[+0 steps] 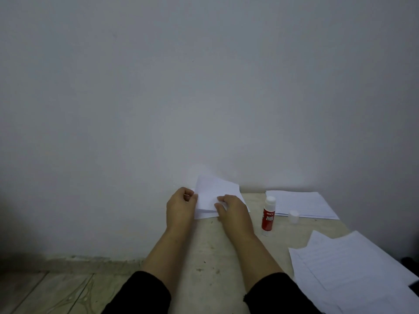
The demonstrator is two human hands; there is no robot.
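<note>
Paper [215, 191] part-folded; left hand [181, 206] pinches its edge; right hand [234, 210] presses it down; glue stick [267, 215] uncapped, gluing likely outstanding.

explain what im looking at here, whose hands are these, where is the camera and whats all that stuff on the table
There is no machine here. A person is working with two bare hands, and the single picture comes from a camera worn on their head, looking forward and down. The left hand pinches the left edge of a folded white paper on the table, and the right hand rests its fingers on top of it. To the right stand a red glue stick and a white cap. A stack of sheets lies further back, with loose sheets nearer. Behind everything is a plain wall.
</note>
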